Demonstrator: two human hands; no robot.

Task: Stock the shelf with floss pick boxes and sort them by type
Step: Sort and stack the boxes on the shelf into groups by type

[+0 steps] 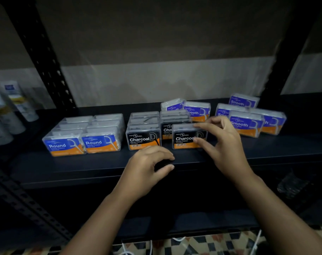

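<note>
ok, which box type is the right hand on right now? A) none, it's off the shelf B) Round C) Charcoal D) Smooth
C: the right hand has thumb and fingers around the front Charcoal box, in the middle group between the Round and Smooth boxes.

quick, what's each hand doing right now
Left hand: loosely curled above the shelf edge, holding nothing.
Right hand: thumb and fingers closed on the front Charcoal box.
</note>
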